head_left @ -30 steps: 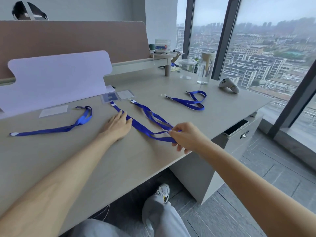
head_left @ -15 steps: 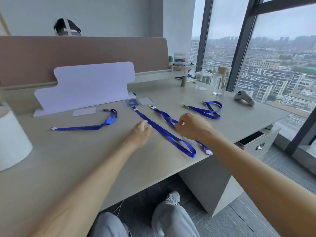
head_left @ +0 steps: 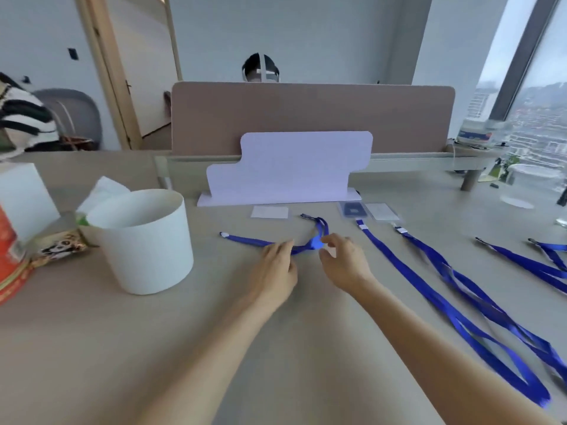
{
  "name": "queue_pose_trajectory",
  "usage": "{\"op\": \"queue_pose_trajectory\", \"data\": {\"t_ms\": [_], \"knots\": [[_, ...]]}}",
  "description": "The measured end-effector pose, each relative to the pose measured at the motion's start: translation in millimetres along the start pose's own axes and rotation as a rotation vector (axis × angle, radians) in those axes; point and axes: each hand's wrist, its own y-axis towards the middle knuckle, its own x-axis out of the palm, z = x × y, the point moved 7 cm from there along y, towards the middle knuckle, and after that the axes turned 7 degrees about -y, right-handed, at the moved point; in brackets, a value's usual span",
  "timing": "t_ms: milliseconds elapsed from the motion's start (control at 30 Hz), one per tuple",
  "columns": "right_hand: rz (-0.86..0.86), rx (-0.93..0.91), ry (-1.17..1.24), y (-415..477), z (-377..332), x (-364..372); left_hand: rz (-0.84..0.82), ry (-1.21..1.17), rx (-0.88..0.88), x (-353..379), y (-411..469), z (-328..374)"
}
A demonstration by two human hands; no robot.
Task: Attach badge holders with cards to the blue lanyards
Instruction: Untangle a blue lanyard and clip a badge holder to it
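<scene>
A blue lanyard (head_left: 245, 239) lies across the desk in front of me, its metal clip (head_left: 306, 216) pointing at a white card (head_left: 269, 211). My left hand (head_left: 276, 265) rests with straight fingers on its strap. My right hand (head_left: 343, 262) is at the strap's bend, thumb and forefinger curved and a little apart, holding nothing. A badge holder with a dark card (head_left: 352, 208) and a clear holder (head_left: 382, 211) lie just right of the clip. Two long lanyards (head_left: 429, 289) stretch from them toward the desk's front right.
A white tub (head_left: 147, 240) stands left of my hands, with snack packets (head_left: 58, 245) and a red can (head_left: 9, 265) beyond it. A pale board (head_left: 291, 167) leans on the desk partition (head_left: 306, 115); a person sits behind it. More lanyards (head_left: 521, 262) lie at the right edge.
My view has swung left. Both hands left the long middle lanyards and moved to the leftmost lanyard. My right hand let go of the strap it was pinching.
</scene>
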Motion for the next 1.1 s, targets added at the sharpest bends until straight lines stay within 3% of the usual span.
{"op": "queue_pose_trajectory", "data": {"t_ms": [100, 300, 467, 567, 667, 867, 1100], "knots": [[0.019, 0.039, 0.017, 21, 4, 17, -0.055, 0.140, 0.030, 5, 19, -19], [0.144, 0.082, -0.037, 77, -5, 22, 0.026, 0.171, 0.129, -8, 17, -18], [-0.023, 0.013, -0.363, 122, -24, 58, 0.063, 0.080, 0.080, -27, 14, -37], [-0.102, -0.081, -0.422, 130, -30, 74, 0.030, 0.072, 0.016, -32, 15, -53], [-0.030, -0.140, -0.387, 123, -35, 71, 0.021, 0.021, 0.003, -34, 12, -54], [0.036, -0.155, -0.086, 88, -27, 57, 0.088, -0.161, -0.014, -46, -3, -47], [0.049, -0.097, -0.221, 55, -11, 50, 0.144, -0.093, 0.013, -59, -21, -39]]}}
